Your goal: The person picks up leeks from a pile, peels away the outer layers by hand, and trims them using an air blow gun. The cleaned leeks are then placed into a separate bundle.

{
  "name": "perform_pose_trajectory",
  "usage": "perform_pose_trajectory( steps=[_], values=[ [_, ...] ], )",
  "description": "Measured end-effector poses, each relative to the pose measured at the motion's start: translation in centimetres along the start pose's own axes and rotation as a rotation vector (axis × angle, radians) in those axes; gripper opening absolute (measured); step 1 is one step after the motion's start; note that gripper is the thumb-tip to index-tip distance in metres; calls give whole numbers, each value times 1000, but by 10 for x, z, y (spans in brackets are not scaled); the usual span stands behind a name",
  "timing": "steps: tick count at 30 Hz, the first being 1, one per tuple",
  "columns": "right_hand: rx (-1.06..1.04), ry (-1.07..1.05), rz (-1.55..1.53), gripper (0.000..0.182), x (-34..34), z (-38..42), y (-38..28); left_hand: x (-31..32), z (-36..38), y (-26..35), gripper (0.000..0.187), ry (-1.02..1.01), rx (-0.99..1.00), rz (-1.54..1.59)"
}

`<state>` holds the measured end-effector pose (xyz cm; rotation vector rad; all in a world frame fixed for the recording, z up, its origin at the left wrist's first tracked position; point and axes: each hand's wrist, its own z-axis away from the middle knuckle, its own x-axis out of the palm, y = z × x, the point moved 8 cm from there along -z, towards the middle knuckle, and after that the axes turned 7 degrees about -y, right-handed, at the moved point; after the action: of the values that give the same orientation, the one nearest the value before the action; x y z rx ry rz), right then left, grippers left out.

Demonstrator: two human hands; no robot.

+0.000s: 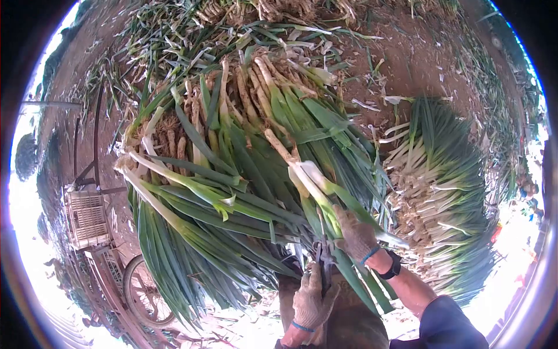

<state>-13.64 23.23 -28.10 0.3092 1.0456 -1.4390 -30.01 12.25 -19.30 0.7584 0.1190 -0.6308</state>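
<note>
My right hand [356, 235], in a dirty knit glove with a blue band at the wrist, is closed around a leek [308, 179]. The leek's pale root end points up and left, and its green leaves hang below the hand. Lower down, my left hand [311, 299], gloved the same way, has its fingers curled beside a narrow dark grey object [325, 264] that I cannot make out. Just beyond both hands lies a big heap of leeks [244, 151], roots mostly away from me and leaves toward me.
At the right, a long row of leeks [459, 192] lies with roots facing the heap. Loose trimmings [168, 46] cover the soil beyond, with more leeks [273, 10] at the top. On the left stand a pale plastic crate [87, 218] and a cart wheel [148, 291].
</note>
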Motion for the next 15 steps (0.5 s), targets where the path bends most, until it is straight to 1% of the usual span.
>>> perform_pose_trajectory(
  steps=[1, 4, 6, 7, 8, 9, 12, 13, 15],
  values=[
    [16, -36, -53, 104, -5, 3, -1, 0, -7, 4, 72, 36, 22, 0],
    [-4, -37, -117, 104, -3, 13, 7, -14, -49, 8, 63, 79, -35, -25],
    [15, -65, -171, 99, -7, 12, 11, -33, -86, 18, 56, 127, -19, -9],
    [12, -64, -187, 98, -8, 12, 14, -43, -103, 19, 46, 231, -29, -45],
    [12, -63, -200, 96, -9, 13, 16, -50, -124, 19, 45, 251, -8, -31],
    [122, -234, -134, 96, -12, 12, 19, -61, -145, 17, 44, 271, 14, -18],
    [100, -282, -299, 98, -12, 16, 34, -84, -167, 27, 43, 338, 105, -15],
    [49, -249, -415, 100, -11, 16, 39, -83, -167, 29, 47, 260, 109, -35],
    [78, -331, -644, 102, -6, 15, 54, -75, -139, 39, 50, 175, 51, -17]
  ],
)
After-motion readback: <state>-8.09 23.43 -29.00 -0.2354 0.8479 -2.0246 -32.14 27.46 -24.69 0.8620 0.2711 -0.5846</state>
